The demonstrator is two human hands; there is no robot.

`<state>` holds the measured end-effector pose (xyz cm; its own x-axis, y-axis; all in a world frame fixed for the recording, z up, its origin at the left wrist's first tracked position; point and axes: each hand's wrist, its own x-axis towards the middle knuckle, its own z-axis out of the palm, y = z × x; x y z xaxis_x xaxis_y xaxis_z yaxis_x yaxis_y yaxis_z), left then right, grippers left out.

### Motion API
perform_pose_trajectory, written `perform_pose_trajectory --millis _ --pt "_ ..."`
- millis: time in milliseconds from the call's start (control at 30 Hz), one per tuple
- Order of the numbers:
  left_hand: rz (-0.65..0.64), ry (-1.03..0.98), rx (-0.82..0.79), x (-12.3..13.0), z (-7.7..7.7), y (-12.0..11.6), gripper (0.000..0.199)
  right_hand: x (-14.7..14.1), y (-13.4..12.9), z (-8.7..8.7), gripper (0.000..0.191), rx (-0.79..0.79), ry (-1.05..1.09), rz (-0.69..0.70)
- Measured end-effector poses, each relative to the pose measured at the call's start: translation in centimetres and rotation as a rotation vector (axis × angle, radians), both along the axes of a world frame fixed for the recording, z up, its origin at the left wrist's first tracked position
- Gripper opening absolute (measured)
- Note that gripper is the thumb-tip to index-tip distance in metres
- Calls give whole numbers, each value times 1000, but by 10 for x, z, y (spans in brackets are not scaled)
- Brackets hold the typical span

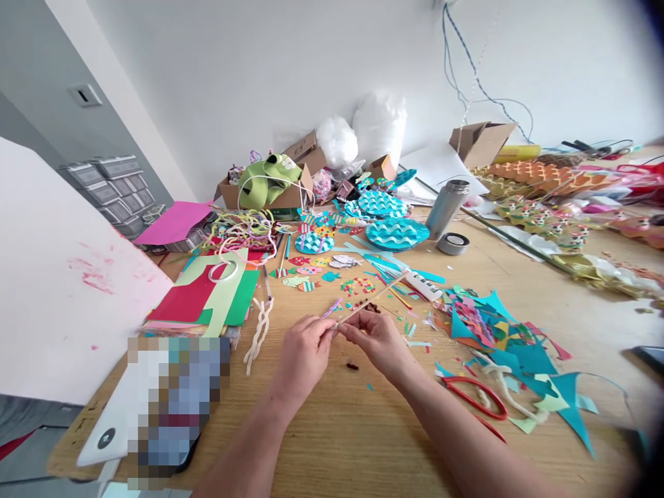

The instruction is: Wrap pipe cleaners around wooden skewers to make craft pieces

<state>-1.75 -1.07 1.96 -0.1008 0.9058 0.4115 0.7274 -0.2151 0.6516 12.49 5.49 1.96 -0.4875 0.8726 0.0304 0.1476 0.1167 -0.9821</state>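
Note:
Above the middle of the wooden table (332, 429), my left hand (310, 346) and my right hand (374, 340) meet at the fingertips. A thin pale stick (376, 297) rises from between them toward the upper right. My left fingers are pinched at its lower end, and my right thumb and fingers close on it just beside them. Whatever else sits at the fingertips is too small to make out. A small dark brown fuzzy piece (352, 366) lies just below my hands. Behind them are paper fish (308, 286) and a purple twisted piece (332, 308).
Red-handled scissors (476, 398) and teal paper scraps (529, 360) lie at right. A steel flask (447, 209) stands behind, near blue wavy plates (397, 234). At left are coloured sheets (179, 297), white braided cord (258, 335) and a blurred-out device (176, 408).

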Motion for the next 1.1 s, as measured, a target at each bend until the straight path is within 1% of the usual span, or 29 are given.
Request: perform_pose_trajectory --millis 67,133,267,400,500,600,733,800,967,1100 --pt "16 79 41 0 -1 -1 17 0 -2 4 40 -32 25 17" --pt "45 115 60 -1 -2 0 16 0 -3 8 45 -61 53 40" --pt "89 162 78 -3 -3 1 16 3 -4 12 51 -75 10 55" --pt "82 179 86 -2 -3 0 17 2 -2 5 42 -93 31 91" --pt "91 124 44 -1 -1 -1 16 1 -1 1 38 -102 75 94" --pt "86 -61 -70 0 3 -1 15 1 -1 1 39 -89 82 79" --pt "7 -469 -269 1 8 -1 19 2 -3 2 37 -33 91 53" --pt "-17 -630 -330 1 10 0 21 3 -4 3 35 4 73 49" --pt "-90 -927 -428 -1 13 1 27 5 -5 7 29 122 -30 36" --pt "-179 -1107 -552 -8 14 1 26 6 -6 9 25 173 -7 64"
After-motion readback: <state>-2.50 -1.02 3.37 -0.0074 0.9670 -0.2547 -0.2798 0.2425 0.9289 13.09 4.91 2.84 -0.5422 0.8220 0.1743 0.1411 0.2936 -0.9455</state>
